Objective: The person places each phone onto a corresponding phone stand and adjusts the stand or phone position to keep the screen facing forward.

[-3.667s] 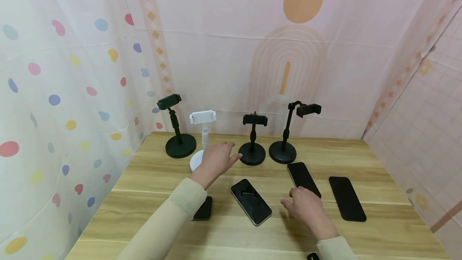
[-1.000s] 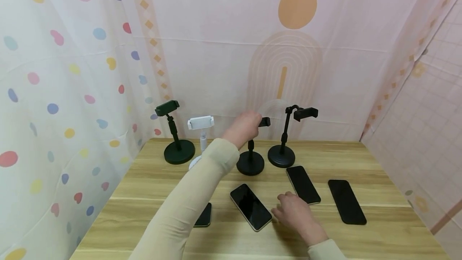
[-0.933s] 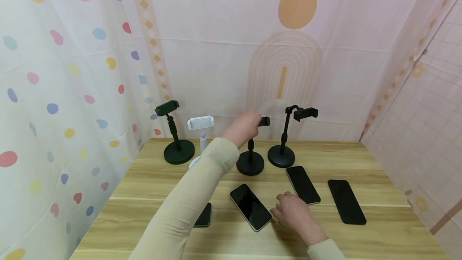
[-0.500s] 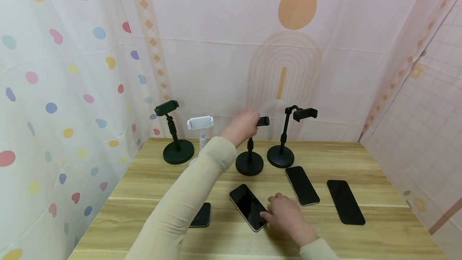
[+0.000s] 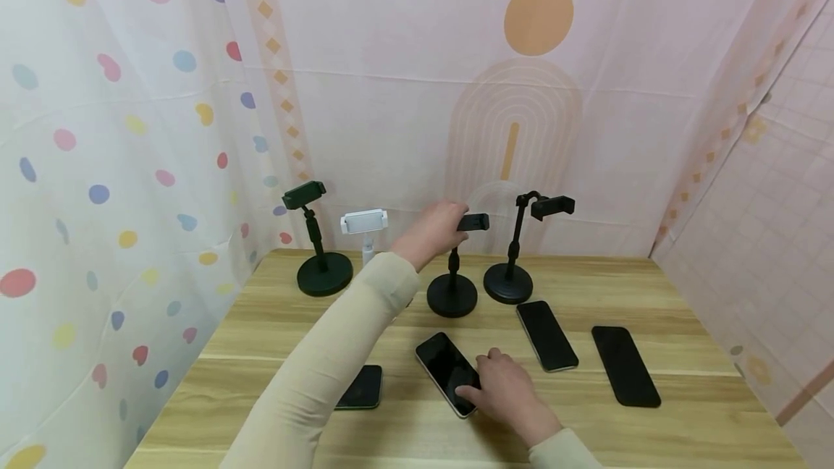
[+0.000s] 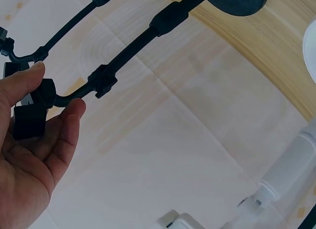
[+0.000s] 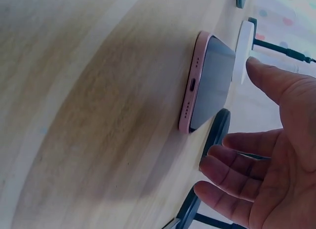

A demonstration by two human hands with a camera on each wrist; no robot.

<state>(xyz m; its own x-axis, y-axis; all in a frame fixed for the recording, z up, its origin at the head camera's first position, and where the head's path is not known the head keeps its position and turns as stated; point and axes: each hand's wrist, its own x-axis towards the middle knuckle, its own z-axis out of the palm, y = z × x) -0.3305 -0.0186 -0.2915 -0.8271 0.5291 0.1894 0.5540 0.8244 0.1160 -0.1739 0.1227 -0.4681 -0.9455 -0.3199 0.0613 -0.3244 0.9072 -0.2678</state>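
My left hand [image 5: 433,234] holds the clamp of a black phone stand [image 5: 452,297], whose round base stands on the table. In the left wrist view, the thumb and fingers [image 6: 66,135] are on either side of the stand's dark clamp [image 6: 29,121], close to its bent neck. My right hand [image 5: 511,393] hovers at the near right end of a smartphone [image 5: 439,360] lying face up. The right wrist view shows this hand with loosely bent fingers [image 7: 229,177] and thumb apart, nothing between them, and the smartphone's pink edge [image 7: 191,86] beyond.
A dark green stand [image 5: 324,273] and a white stand [image 5: 363,221] are at the left; another black stand [image 5: 508,282] is at the right. Two dark phones, a nearer one [image 5: 547,335] and a farther one [image 5: 625,366], lie rightward. Another phone [image 5: 365,387] is partly behind my left sleeve.
My left hand has gone from over the white stand to the middle black stand's clamp and taken hold of it. My right hand has moved left to the middle smartphone.
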